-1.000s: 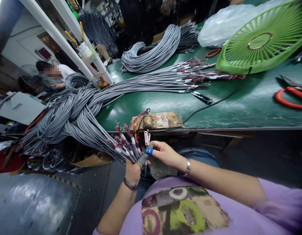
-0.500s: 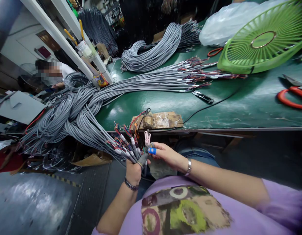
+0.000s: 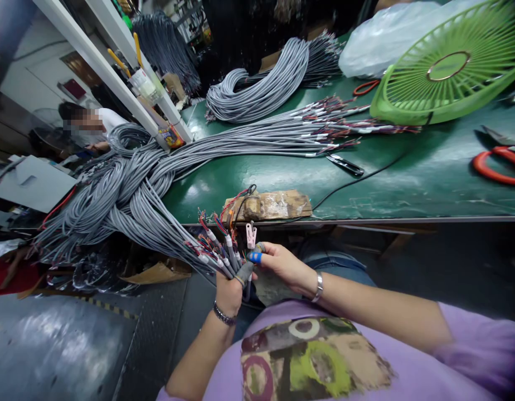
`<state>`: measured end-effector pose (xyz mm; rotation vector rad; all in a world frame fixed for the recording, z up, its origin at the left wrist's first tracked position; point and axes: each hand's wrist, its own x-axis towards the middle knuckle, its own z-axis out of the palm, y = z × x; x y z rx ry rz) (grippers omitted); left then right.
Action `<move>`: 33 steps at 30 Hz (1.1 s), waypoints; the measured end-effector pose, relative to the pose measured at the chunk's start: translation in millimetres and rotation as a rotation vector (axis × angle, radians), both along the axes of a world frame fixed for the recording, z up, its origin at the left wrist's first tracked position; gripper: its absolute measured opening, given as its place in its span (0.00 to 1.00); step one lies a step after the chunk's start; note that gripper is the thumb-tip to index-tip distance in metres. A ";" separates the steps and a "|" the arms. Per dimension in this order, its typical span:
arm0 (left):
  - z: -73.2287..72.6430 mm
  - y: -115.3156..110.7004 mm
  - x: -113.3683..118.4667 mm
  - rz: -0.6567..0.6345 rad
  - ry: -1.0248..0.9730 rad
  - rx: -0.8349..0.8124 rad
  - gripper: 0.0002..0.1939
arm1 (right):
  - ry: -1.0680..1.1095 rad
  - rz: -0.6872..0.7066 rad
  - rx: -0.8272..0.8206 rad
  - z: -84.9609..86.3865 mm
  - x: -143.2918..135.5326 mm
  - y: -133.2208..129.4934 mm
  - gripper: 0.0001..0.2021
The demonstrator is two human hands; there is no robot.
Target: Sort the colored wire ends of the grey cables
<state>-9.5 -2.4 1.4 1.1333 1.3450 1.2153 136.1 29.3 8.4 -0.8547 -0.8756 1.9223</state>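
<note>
My left hand (image 3: pixel 230 289) is wrapped round a bundle of grey cables (image 3: pixel 215 253), whose stripped ends fan out in red, blue and other thin wires. A grey cover sits on its thumb. My right hand (image 3: pixel 278 262), with blue tape on a finger, pinches at the thin wires of one cable end beside my left thumb; the exact point of grip is hidden by the fingers. Just above the fingertips stands a pink clothes peg (image 3: pixel 251 236). Behind it, at the bench edge, lies a worn wooden block (image 3: pixel 282 205) with red and black wires on it.
On the green bench (image 3: pixel 249 172) lie long grey cables (image 3: pixel 241 136), a coiled bundle (image 3: pixel 266 83), snips (image 3: pixel 345 165), red-handled scissors (image 3: pixel 498 161) and a green fan (image 3: pixel 445 72). A black cord (image 3: pixel 358 181) crosses the bench. A co-worker (image 3: pixel 90 122) is at the far left.
My right hand has shifted slightly left, closer to my left thumb. The cable ends in my left hand have moved a little to the right. The bench things stay put.
</note>
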 end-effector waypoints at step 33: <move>3.7 11.7 12.9 -0.024 -0.025 -0.006 0.13 | 0.034 -0.256 0.147 -20.0 -9.0 42.2 0.26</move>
